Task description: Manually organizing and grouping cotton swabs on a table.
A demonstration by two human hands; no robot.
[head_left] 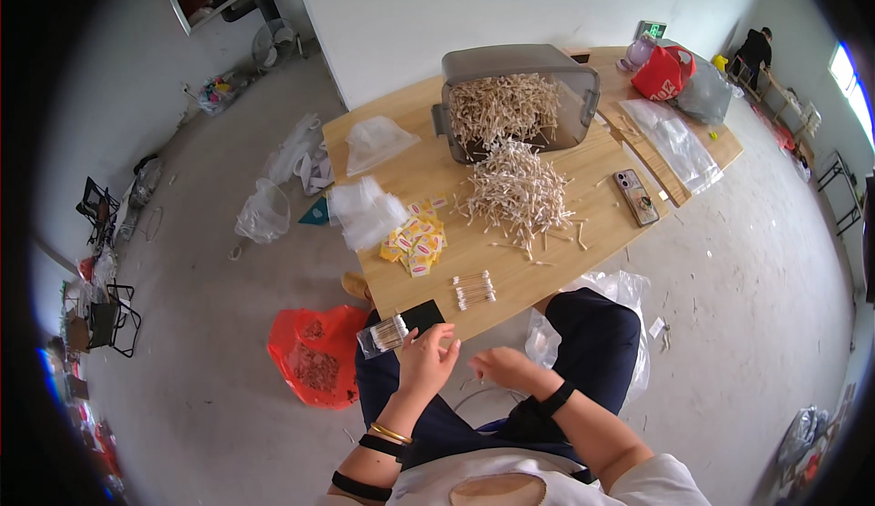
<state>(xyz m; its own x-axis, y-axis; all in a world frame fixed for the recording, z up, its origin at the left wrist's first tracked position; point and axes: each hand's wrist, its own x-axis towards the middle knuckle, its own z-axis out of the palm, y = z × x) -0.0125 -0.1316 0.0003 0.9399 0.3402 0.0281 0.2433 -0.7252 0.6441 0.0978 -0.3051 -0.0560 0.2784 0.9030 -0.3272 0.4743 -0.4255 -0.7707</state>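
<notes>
My left hand (430, 356) is over the near edge of the table, fingers apart and slightly bent, with nothing visible between them. Beside it lies a clear plastic bag (369, 340) with cotton swabs (389, 331) lined up inside. A black flat pad (425, 314) is just beyond these fingers. My right hand (507, 367) hovers above my lap with its fingers curled together; whatever they may hold is too small to make out. A small row of cotton swabs (474, 291) rests on the table past both hands.
A grey bin (583, 114) tipped on its side spills a heap of cotton swabs (519, 191). Yellow-white paper cards (419, 243), clear bags (365, 211) and a phone (635, 198) lie around it. A red bag (342, 342) sits on the floor at left. Another person (753, 52) is far right.
</notes>
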